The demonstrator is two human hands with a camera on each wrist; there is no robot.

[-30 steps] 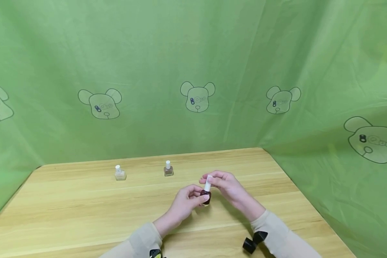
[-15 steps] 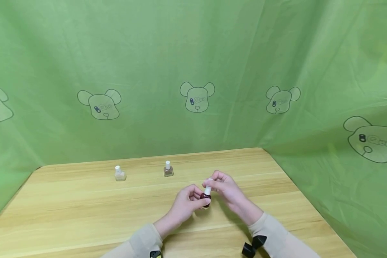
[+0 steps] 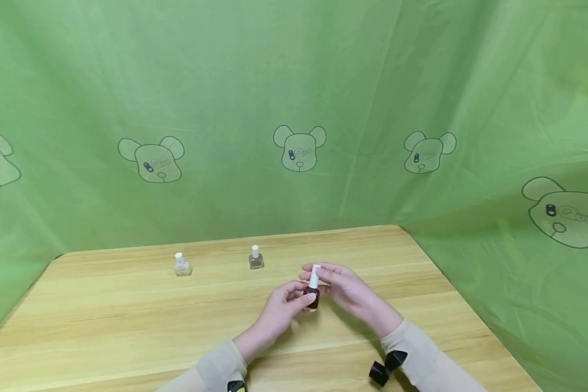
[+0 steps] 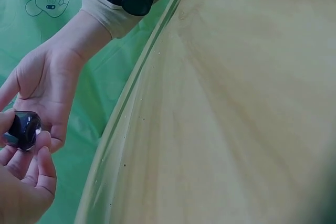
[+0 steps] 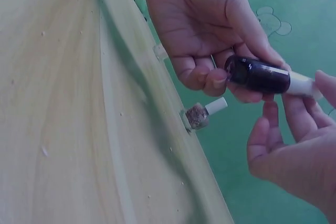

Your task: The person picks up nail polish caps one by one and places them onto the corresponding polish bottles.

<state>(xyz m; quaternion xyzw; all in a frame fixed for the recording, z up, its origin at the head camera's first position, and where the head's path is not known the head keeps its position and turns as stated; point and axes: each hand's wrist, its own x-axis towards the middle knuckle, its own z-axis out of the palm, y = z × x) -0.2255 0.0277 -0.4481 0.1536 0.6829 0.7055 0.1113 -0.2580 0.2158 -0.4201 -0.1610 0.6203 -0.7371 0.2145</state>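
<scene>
A small nail polish bottle (image 3: 312, 298) of dark red polish with a white cap (image 3: 314, 276) is held upright, slightly tilted, over the table. My left hand (image 3: 278, 310) grips its glass body between thumb and fingers. On the cap, my right hand (image 3: 349, 289) has its thumb on the near side and fingers behind. The right wrist view shows the dark bottle (image 5: 258, 75) from the side, its white cap (image 5: 303, 85) joined to the neck. In the left wrist view only the dark glass (image 4: 26, 130) shows between the hands.
Two more nail polish bottles stand near the table's far edge: a clear or whitish one (image 3: 183, 267) on the left and a brownish one (image 3: 256, 259) nearer the middle. A green curtain (image 3: 225, 109) with bear prints surrounds the wooden table (image 3: 127, 326).
My right hand's fingers have shifted on the white cap, curling inward and then extending again. The bottle dipped slightly and rose back. My left hand keeps its grip in nearly the same place.
</scene>
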